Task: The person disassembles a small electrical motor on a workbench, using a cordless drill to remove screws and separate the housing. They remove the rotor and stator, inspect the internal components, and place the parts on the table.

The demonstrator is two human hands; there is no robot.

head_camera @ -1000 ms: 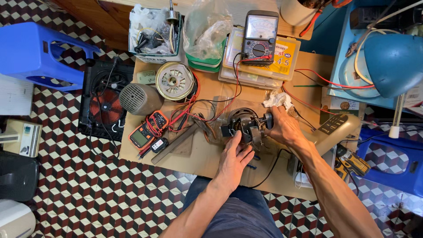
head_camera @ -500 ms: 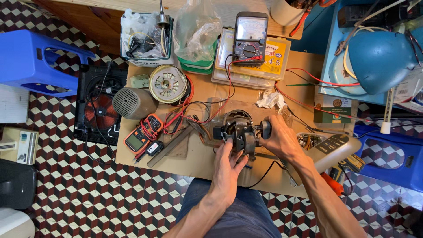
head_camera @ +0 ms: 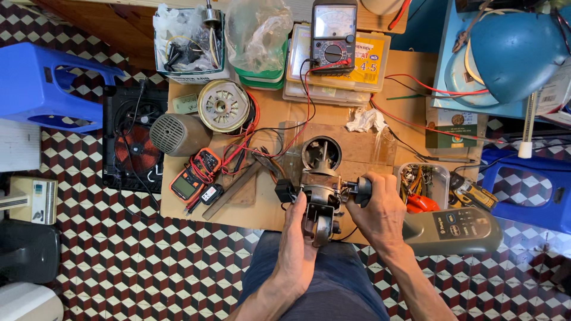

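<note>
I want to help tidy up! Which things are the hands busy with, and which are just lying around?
In use:
left hand
right hand
grey motor
black knob

Lying about:
orange meter
big meter
round metal disc
crumpled tissue
blue lamp

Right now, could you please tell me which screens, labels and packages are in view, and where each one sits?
Analog meter: bench's far edge, black, pale dial window.
Yellow label: on a flat clear box under that meter, rectangular.
Orange digital meter: bench's left side, small grey screen.
Green packet: right side, rectangular, dark green.
Grey handheld device: beside the right hand, dark button panel.
</note>
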